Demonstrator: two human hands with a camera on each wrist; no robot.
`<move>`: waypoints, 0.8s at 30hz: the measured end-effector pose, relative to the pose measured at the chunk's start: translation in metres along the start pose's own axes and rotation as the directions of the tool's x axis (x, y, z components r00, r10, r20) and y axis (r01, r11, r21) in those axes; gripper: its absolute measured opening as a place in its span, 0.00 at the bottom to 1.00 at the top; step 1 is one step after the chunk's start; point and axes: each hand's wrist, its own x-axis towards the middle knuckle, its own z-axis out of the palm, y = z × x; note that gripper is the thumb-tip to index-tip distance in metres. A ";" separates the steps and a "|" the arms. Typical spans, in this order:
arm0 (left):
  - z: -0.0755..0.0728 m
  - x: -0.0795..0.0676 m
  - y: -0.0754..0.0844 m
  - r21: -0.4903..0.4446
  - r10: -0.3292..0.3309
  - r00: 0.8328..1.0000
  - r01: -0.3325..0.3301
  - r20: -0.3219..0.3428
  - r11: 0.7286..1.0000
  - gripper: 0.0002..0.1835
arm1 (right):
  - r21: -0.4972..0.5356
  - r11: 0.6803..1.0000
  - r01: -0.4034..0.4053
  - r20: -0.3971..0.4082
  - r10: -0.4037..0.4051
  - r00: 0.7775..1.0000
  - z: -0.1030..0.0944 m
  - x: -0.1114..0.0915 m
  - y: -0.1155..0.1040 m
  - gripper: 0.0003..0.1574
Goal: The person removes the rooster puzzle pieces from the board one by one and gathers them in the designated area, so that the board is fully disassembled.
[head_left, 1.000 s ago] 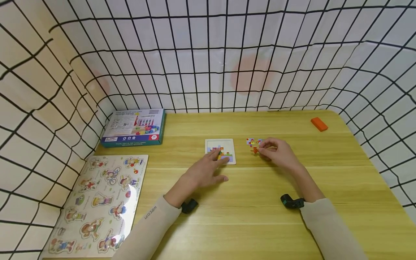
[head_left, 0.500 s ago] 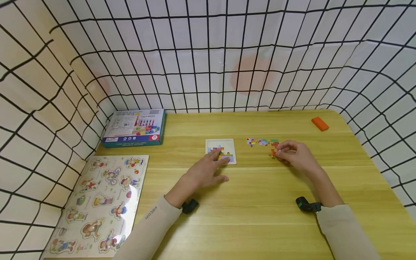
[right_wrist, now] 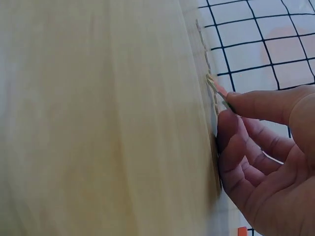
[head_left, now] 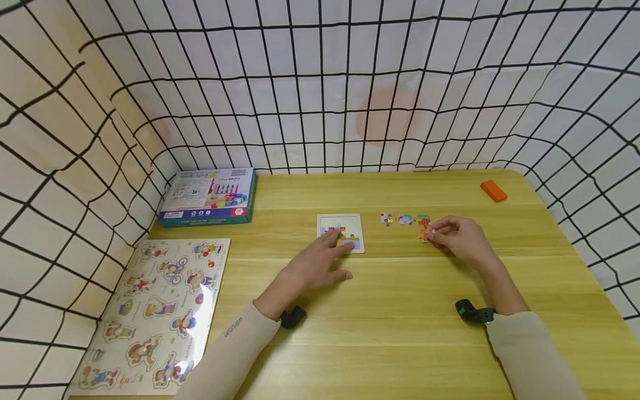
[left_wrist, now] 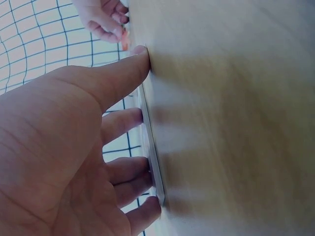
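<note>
My left hand [head_left: 312,264] rests with spread, fairly straight fingers on a small white-framed jigsaw tray [head_left: 355,220], its fingertips over the part-filled picture. In the left wrist view, the thumb [left_wrist: 125,71] touches the table beside the tray's thin edge [left_wrist: 153,155]. To the right, my right hand [head_left: 462,239] pinches an orange jigsaw piece [head_left: 424,234] between thumb and forefinger. The right wrist view has this jigsaw piece [right_wrist: 220,91] tilted, close over the table. Near it lie a red and green piece [head_left: 423,220] and two bluish pieces [head_left: 386,218], in a row right of the tray.
At the back left stands a flat toy box [head_left: 207,197]. In front of it lies a large picture board [head_left: 187,250] with figures. An orange block [head_left: 493,190] is at the back right. Black-gridded white cloth [head_left: 300,100] walls the table on three sides.
My right hand has moved right along the row with the orange jigsaw piece, uncovering the loose pieces, then stayed there. My left hand has kept its place on the tray.
</note>
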 end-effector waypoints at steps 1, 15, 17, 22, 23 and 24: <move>0.000 0.000 0.000 -0.001 0.001 1.000 -0.001 -0.001 1.000 0.40 | -0.026 1.000 0.000 -0.012 -0.001 1.000 0.000 0.000 0.000 0.19; 0.002 0.000 0.001 -0.002 0.003 1.000 -0.003 0.002 1.000 0.40 | -0.073 0.997 -0.003 -0.016 0.002 1.000 0.004 -0.002 -0.001 0.20; 0.001 0.000 0.001 -0.008 0.004 1.000 -0.004 -0.002 1.000 0.40 | -0.071 0.997 -0.004 -0.017 0.002 1.000 0.003 -0.002 -0.001 0.20; 0.001 0.000 0.002 -0.025 -0.004 1.000 0.004 -0.010 1.000 0.40 | -0.065 0.998 -0.018 -0.016 0.017 1.000 0.000 -0.002 -0.001 0.23; 0.001 0.000 0.001 -0.032 -0.009 1.000 0.009 -0.013 0.999 0.40 | -0.064 0.998 -0.019 -0.017 0.018 1.000 0.000 -0.002 -0.002 0.24; 0.001 0.000 0.001 -0.038 -0.013 1.000 0.013 -0.017 0.999 0.40 | -0.060 0.998 -0.018 -0.018 0.017 1.000 0.000 -0.001 -0.002 0.24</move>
